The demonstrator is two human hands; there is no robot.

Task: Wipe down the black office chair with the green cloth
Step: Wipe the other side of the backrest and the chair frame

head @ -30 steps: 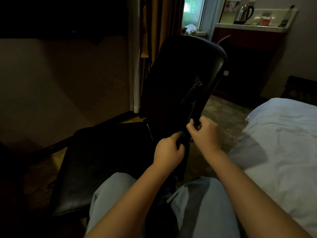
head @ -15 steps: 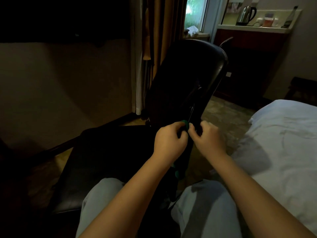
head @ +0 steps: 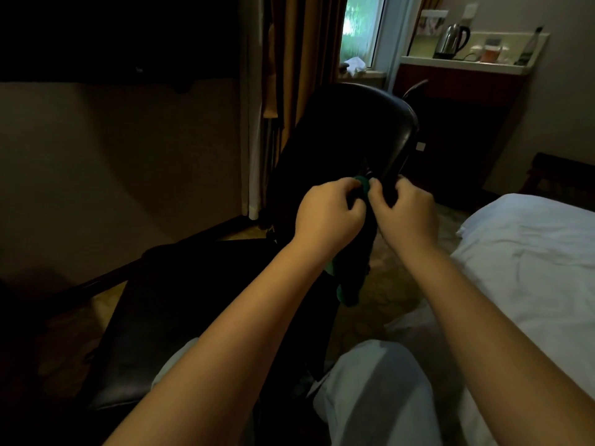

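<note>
Change since a moment ago: both my hands have climbed higher along the right edge of the backrest and drawn closer together, and more of the cloth's tail now hangs in sight beneath them.
Cloth, look: a soft, dark green cloth [head: 362, 185], bunched and rumpled. A small brighter fold peeps out at the top, and a longer, darker tail droops limp below.
Cloth, place: against the right edge of the padded, glossy black office chair [head: 351, 133], roughly halfway up the backrest, with the tail hanging down in front of that edge.
Left hand: my left hand [head: 328, 217] has its fingers [head: 346, 192] curled tight round the green cloth. The bright fold sticks out just past them and the tail falls out below the wrist.
Right hand: my right hand [head: 407, 214] sits just beside the left, its thumb tip pinching the green fold. Its other fingers curl over the dark edge, where I cannot tell cloth from chair.
Gap between hands: narrow, with only the cloth's top fold showing in it.
Chair: the backrest leans away from me; the flat seat lies low on my left, beside my pale trousers [head: 370, 397].
Around: a white-sheeted bed [head: 531, 259] on my right, a steel kettle [head: 450, 41] on the pale worktop [head: 463, 64] far behind, and an orange-brown curtain [head: 302, 53] behind the chair.
</note>
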